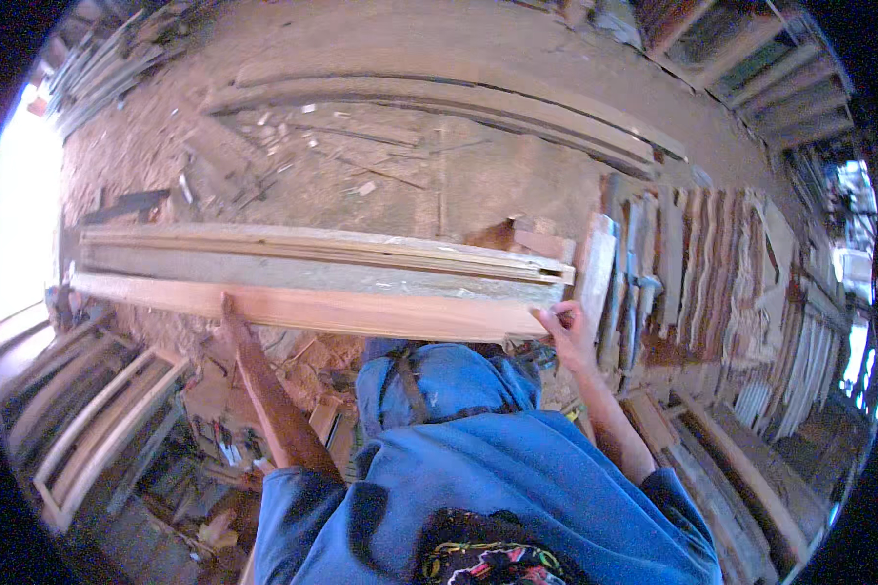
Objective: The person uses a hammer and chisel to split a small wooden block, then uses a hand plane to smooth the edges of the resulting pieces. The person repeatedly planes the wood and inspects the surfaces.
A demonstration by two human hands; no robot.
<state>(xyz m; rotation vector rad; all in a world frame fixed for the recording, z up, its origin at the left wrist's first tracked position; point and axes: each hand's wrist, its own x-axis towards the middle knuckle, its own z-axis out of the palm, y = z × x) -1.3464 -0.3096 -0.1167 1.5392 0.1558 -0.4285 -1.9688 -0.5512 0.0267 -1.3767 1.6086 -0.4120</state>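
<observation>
A smooth, pinkish-brown wooden board [390,314] runs left to right along the near side of a long grey bench [361,279]. At its near edge, left of the middle, my left hand [232,324] grips it, with one digit showing on top and the other fingers hidden below. My right hand [568,330] is closed at the board's right end, its thumb and fingertips bent onto the corner. Just beyond, a paler strip of timber [361,244] lies along the bench's far side, a notch showing in its right end.
Long beams [439,96] lie on the dirt floor beyond the bench, among offcuts. Several boards [702,263] stand in a row at the right. A wooden frame [107,429] rests at the lower left, and more timber [741,478] sits at the lower right.
</observation>
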